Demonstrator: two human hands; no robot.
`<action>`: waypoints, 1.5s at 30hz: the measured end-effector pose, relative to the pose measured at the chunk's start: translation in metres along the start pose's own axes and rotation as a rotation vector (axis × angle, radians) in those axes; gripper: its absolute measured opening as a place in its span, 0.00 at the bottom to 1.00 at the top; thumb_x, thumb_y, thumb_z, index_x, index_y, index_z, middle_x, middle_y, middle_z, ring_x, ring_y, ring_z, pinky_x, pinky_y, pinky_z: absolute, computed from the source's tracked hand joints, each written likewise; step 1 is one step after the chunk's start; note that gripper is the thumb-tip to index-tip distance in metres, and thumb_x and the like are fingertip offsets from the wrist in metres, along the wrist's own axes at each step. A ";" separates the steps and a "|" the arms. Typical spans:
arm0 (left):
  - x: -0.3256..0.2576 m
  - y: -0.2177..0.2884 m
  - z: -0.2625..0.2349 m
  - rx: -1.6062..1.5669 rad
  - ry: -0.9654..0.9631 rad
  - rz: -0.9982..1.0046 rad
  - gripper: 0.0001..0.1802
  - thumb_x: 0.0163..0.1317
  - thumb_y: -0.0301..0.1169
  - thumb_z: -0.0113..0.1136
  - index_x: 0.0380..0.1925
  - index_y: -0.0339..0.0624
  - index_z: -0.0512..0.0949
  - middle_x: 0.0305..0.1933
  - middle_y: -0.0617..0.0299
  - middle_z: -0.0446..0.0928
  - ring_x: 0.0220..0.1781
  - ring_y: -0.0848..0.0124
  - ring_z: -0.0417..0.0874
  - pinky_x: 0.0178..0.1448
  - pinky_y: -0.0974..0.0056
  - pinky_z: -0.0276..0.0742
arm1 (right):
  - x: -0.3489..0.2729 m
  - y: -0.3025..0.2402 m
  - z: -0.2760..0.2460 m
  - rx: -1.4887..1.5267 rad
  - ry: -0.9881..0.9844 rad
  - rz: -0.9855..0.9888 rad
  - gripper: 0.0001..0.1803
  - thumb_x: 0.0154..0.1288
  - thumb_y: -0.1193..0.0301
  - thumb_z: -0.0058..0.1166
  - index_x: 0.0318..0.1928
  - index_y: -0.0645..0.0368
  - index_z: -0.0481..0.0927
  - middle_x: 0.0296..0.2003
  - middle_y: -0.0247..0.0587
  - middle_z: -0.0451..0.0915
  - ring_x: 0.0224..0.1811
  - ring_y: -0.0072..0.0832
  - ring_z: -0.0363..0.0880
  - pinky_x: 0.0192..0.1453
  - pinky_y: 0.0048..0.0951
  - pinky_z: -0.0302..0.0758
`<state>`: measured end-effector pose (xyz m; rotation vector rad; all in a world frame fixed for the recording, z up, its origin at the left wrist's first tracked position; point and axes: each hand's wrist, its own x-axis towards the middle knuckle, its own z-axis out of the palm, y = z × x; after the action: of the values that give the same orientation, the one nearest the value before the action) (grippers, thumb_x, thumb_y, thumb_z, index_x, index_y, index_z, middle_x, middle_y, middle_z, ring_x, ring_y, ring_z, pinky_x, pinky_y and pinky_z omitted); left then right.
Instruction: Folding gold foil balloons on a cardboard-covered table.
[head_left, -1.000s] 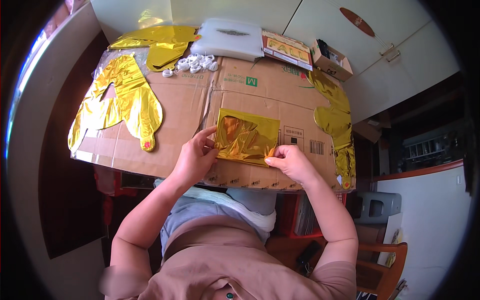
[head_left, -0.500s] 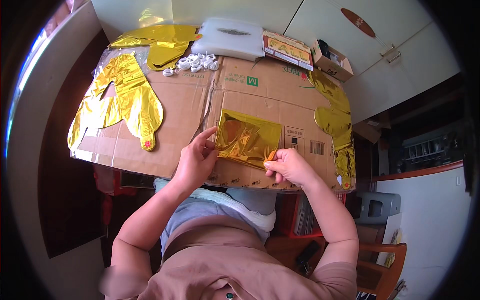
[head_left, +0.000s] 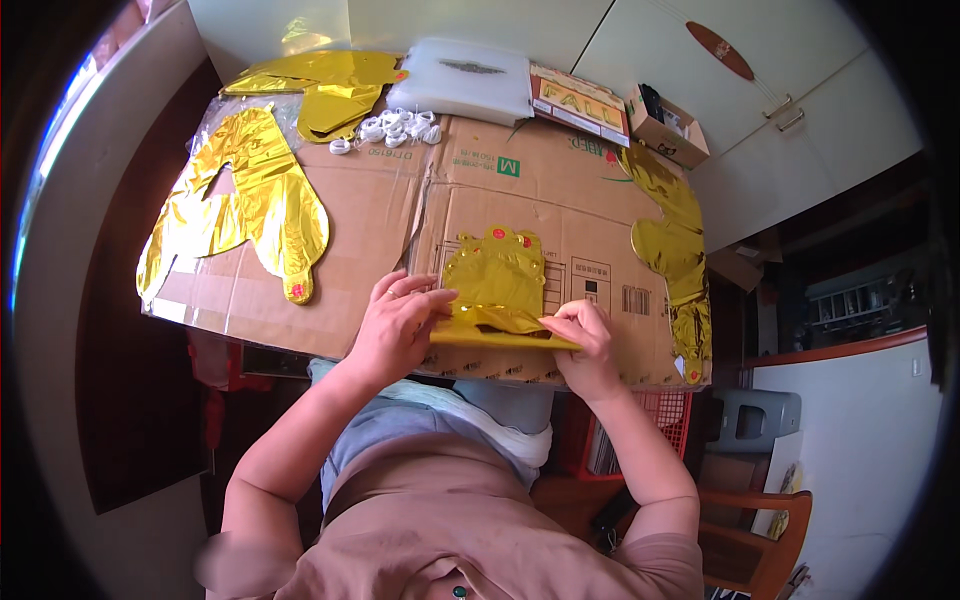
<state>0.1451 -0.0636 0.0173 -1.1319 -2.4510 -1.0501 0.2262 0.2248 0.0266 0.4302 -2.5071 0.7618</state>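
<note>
A gold foil balloon (head_left: pixel 497 275), flat and partly folded, lies in front of me on the cardboard. Its far end has several small tabs, some with red dots. The near part is lifted into a fold toward me. My left hand (head_left: pixel 398 320) closes its fingertips on the fold's left end, with the thumb partly hidden. On the other side, my right hand (head_left: pixel 583 342) pinches the fold's right end between thumb and fingers. To the left lies a flat gold letter-shaped foil balloon (head_left: pixel 245 190), apart from both hands.
Flattened cardboard (head_left: pixel 350 220) covers the table. Another gold balloon (head_left: pixel 668 240) lies along the right edge, and more gold foil (head_left: pixel 340 85) at the far left. White ribbon coils (head_left: pixel 395 127), a stack of clear plastic bags (head_left: pixel 465 85), a printed packet (head_left: pixel 578 103) and a small box (head_left: pixel 668 125) line the back.
The folded balloon's near part has been lifted and tipped toward me, showing its tabbed far end with red dots. Both hands stay at its sides; the right hand has turned more upright.
</note>
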 end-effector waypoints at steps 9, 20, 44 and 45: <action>-0.006 0.007 0.001 -0.027 0.001 -0.139 0.26 0.52 0.23 0.69 0.54 0.46 0.80 0.44 0.63 0.84 0.52 0.61 0.80 0.59 0.55 0.69 | -0.004 0.008 0.009 0.171 -0.074 0.210 0.08 0.55 0.76 0.66 0.37 0.54 0.86 0.31 0.36 0.79 0.37 0.36 0.79 0.47 0.37 0.72; 0.002 0.003 -0.003 -0.067 -0.123 0.040 0.16 0.55 0.24 0.70 0.45 0.46 0.83 0.42 0.64 0.84 0.47 0.61 0.83 0.54 0.57 0.72 | 0.001 0.009 0.004 0.030 -0.068 0.020 0.07 0.59 0.74 0.66 0.39 0.53 0.84 0.33 0.33 0.80 0.37 0.33 0.80 0.47 0.35 0.71; -0.004 0.007 -0.007 0.135 -0.091 0.227 0.13 0.54 0.25 0.69 0.41 0.46 0.83 0.47 0.66 0.84 0.50 0.65 0.82 0.54 0.58 0.71 | 0.000 -0.014 -0.009 -0.361 -0.062 -0.412 0.19 0.66 0.71 0.54 0.57 0.53 0.81 0.52 0.40 0.77 0.44 0.31 0.75 0.55 0.38 0.70; -0.004 0.007 -0.006 0.137 -0.087 0.232 0.13 0.54 0.25 0.69 0.41 0.46 0.82 0.47 0.65 0.84 0.51 0.65 0.82 0.54 0.58 0.71 | -0.001 -0.014 -0.005 -0.321 -0.084 -0.450 0.19 0.65 0.70 0.52 0.56 0.56 0.82 0.53 0.41 0.78 0.46 0.33 0.75 0.59 0.39 0.70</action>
<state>0.1522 -0.0667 0.0232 -1.4004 -2.3422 -0.7681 0.2348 0.2170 0.0359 0.8796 -2.4126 0.1670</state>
